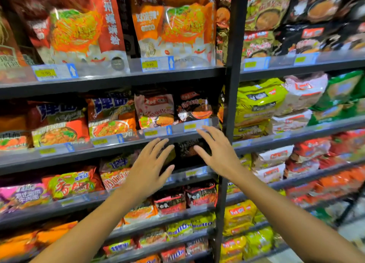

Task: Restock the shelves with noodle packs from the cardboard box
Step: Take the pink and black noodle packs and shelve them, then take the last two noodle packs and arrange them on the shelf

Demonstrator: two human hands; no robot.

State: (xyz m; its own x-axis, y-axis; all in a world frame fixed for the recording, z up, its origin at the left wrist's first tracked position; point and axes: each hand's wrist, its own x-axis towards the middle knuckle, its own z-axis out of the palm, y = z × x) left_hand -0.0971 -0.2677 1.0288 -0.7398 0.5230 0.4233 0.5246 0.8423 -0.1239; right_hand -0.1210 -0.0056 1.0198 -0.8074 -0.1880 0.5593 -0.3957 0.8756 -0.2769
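A black noodle pack (186, 148) lies deep on the third shelf down, in a dark gap between my two hands. My left hand (149, 168) is raised in front of that gap with fingers spread and straight, holding nothing. To the right of the gap my right hand (215, 150) has its fingers spread too, their tips near the price rail (177, 129) of the shelf above. Neither hand grips a pack. No cardboard box is in view.
Dark metal shelves are filled with noodle packs: large orange bags (173, 27) on top, red and pink packs (154, 110) below, yellow packs (239, 215) lower right. A black upright post (229, 96) divides the two bays. Clear price rails front each shelf.
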